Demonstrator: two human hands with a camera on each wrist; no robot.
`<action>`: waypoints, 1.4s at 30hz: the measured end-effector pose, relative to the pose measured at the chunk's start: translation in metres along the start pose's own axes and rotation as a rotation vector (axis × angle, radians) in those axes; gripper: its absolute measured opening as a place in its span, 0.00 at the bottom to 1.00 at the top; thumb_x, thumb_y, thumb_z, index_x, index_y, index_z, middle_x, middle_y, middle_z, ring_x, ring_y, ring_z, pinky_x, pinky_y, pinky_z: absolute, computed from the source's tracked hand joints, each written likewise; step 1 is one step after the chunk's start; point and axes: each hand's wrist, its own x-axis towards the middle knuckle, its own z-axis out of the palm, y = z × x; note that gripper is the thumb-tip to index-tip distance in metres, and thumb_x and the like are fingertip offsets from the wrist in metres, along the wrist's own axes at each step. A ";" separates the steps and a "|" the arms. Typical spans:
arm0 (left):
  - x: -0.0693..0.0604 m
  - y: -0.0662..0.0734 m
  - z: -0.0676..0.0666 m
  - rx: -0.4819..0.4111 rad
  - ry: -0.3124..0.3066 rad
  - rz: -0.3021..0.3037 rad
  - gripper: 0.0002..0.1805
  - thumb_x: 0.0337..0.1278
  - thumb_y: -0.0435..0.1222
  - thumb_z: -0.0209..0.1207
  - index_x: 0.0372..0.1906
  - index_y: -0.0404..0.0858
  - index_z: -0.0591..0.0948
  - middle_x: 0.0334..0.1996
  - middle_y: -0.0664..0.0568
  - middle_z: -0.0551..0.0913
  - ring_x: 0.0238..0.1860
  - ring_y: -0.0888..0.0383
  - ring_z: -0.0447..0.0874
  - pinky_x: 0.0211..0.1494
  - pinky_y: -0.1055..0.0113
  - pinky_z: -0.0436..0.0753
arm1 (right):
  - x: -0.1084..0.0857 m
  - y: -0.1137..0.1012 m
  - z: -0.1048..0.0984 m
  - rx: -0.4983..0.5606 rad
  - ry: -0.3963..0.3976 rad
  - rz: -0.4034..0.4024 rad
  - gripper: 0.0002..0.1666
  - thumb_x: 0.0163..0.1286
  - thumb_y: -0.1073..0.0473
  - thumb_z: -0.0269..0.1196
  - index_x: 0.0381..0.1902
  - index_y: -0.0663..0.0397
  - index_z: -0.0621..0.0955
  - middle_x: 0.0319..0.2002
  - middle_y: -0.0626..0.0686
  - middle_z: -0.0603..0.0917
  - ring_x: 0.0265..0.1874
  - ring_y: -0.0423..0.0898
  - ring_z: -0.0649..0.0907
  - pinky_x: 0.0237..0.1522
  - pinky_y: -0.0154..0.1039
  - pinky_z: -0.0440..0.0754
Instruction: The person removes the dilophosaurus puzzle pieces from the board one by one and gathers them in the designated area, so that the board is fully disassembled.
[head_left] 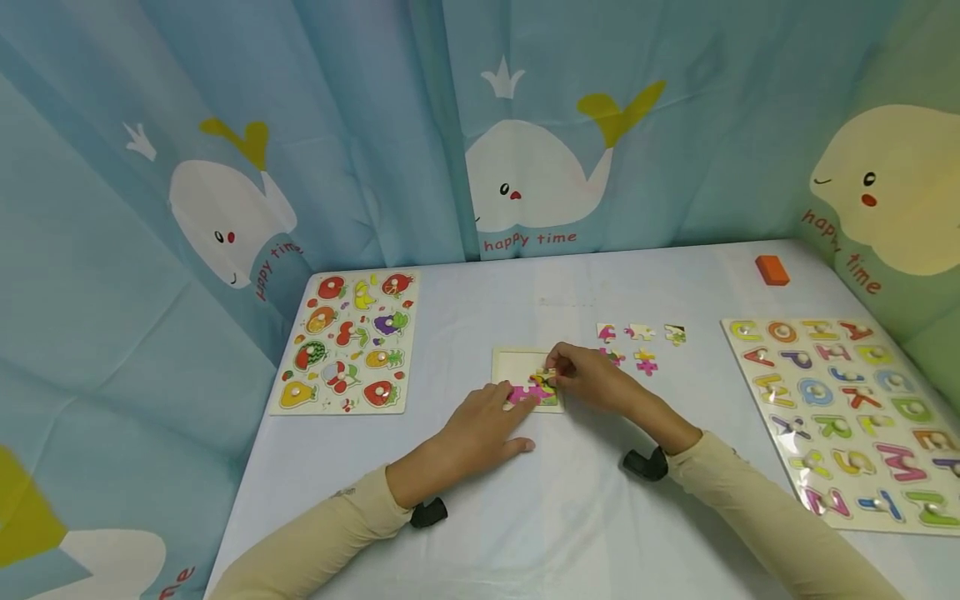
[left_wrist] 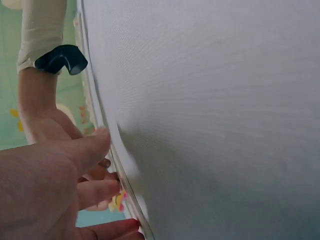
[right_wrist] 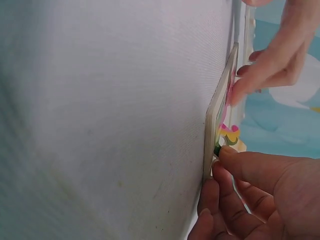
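A small jigsaw puzzle board (head_left: 513, 363) with a raised rim lies mid-table. Pink puzzle pieces (head_left: 529, 393) fill part of its lower side. My left hand (head_left: 482, 429) rests at the board's lower left, its extended fingers touching the pink pieces and thumb spread apart. Between thumb and fingers, my right hand (head_left: 590, 379) pinches a puzzle piece with yellow, pink and green print (right_wrist: 231, 135) at the board's right side. That piece looks tilted up from the board in the right wrist view; its lower edge is hidden by the fingertips.
Several loose puzzle pieces (head_left: 640, 332) lie right of the board. A fruit peg board (head_left: 347, 343) is at the left, a letter peg board (head_left: 847, 425) at the right. An orange block (head_left: 772, 270) sits near the back right corner. Whale-print curtains (head_left: 390, 125) surround the table.
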 end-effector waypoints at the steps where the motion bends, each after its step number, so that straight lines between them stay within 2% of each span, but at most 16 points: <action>1: 0.000 0.000 0.001 0.020 -0.002 0.000 0.38 0.73 0.64 0.55 0.80 0.52 0.70 0.65 0.44 0.75 0.59 0.51 0.75 0.63 0.58 0.78 | 0.000 0.000 0.000 -0.002 -0.001 0.003 0.06 0.74 0.68 0.66 0.46 0.59 0.80 0.38 0.54 0.85 0.39 0.47 0.81 0.46 0.45 0.82; 4: 0.002 0.001 0.003 0.055 -0.002 0.003 0.39 0.73 0.66 0.53 0.80 0.53 0.70 0.61 0.46 0.74 0.55 0.53 0.73 0.58 0.60 0.78 | 0.001 0.000 0.000 0.002 -0.002 0.005 0.06 0.74 0.68 0.66 0.46 0.60 0.80 0.38 0.54 0.85 0.39 0.48 0.81 0.46 0.45 0.82; 8: 0.002 0.000 0.003 0.046 0.019 0.006 0.38 0.72 0.66 0.53 0.79 0.53 0.71 0.59 0.47 0.74 0.53 0.53 0.71 0.55 0.61 0.77 | 0.000 0.001 -0.001 0.020 -0.004 0.006 0.05 0.75 0.68 0.65 0.46 0.59 0.81 0.38 0.54 0.85 0.40 0.47 0.82 0.47 0.45 0.82; 15: 0.001 -0.001 0.000 0.075 0.040 0.031 0.37 0.72 0.66 0.55 0.78 0.53 0.72 0.60 0.48 0.75 0.54 0.53 0.73 0.54 0.61 0.78 | 0.000 0.005 -0.006 0.046 0.008 0.010 0.02 0.77 0.65 0.64 0.45 0.58 0.83 0.40 0.53 0.87 0.44 0.50 0.85 0.54 0.53 0.82; 18: 0.001 -0.002 0.000 0.067 0.047 0.038 0.37 0.71 0.65 0.56 0.77 0.52 0.73 0.60 0.47 0.76 0.53 0.52 0.73 0.54 0.61 0.78 | 0.001 0.007 -0.012 0.046 0.030 0.038 0.03 0.78 0.64 0.64 0.45 0.56 0.83 0.40 0.53 0.87 0.46 0.51 0.85 0.55 0.53 0.82; 22: 0.001 -0.002 -0.001 0.076 0.040 0.037 0.37 0.71 0.65 0.57 0.77 0.52 0.73 0.58 0.48 0.76 0.51 0.53 0.73 0.53 0.61 0.78 | -0.005 0.009 -0.032 0.035 0.051 0.054 0.05 0.77 0.64 0.65 0.47 0.58 0.83 0.41 0.54 0.87 0.47 0.53 0.85 0.52 0.49 0.82; 26: 0.002 -0.002 0.000 0.091 0.034 0.038 0.37 0.71 0.65 0.56 0.77 0.52 0.73 0.57 0.48 0.76 0.50 0.54 0.74 0.52 0.62 0.79 | -0.020 0.018 -0.065 0.038 0.053 0.085 0.08 0.76 0.64 0.65 0.49 0.63 0.81 0.43 0.59 0.86 0.45 0.55 0.84 0.42 0.42 0.82; 30: 0.002 -0.001 -0.001 0.082 0.025 0.041 0.37 0.71 0.65 0.56 0.77 0.52 0.72 0.56 0.48 0.76 0.49 0.54 0.73 0.52 0.62 0.78 | -0.041 0.038 -0.098 -0.012 0.051 0.158 0.08 0.78 0.63 0.64 0.50 0.63 0.80 0.44 0.59 0.86 0.43 0.51 0.82 0.36 0.36 0.80; 34: 0.001 -0.002 -0.001 0.065 0.025 0.046 0.38 0.71 0.65 0.56 0.77 0.52 0.72 0.57 0.48 0.76 0.51 0.53 0.73 0.52 0.62 0.78 | -0.063 0.065 -0.124 -0.065 0.035 0.217 0.08 0.77 0.64 0.63 0.49 0.64 0.81 0.43 0.58 0.87 0.42 0.46 0.80 0.38 0.35 0.79; 38: 0.000 -0.004 0.000 0.038 0.025 0.053 0.39 0.71 0.65 0.57 0.78 0.52 0.71 0.60 0.47 0.76 0.54 0.52 0.74 0.54 0.61 0.79 | -0.080 0.086 -0.139 -0.056 -0.018 0.284 0.10 0.77 0.65 0.62 0.51 0.67 0.80 0.44 0.59 0.86 0.41 0.44 0.80 0.37 0.35 0.78; 42: 0.000 -0.006 0.002 0.014 0.021 0.056 0.39 0.71 0.65 0.56 0.79 0.52 0.71 0.62 0.47 0.75 0.57 0.51 0.74 0.58 0.59 0.79 | -0.088 0.100 -0.139 -0.071 -0.034 0.323 0.10 0.77 0.63 0.63 0.49 0.67 0.80 0.43 0.59 0.85 0.41 0.47 0.79 0.38 0.38 0.77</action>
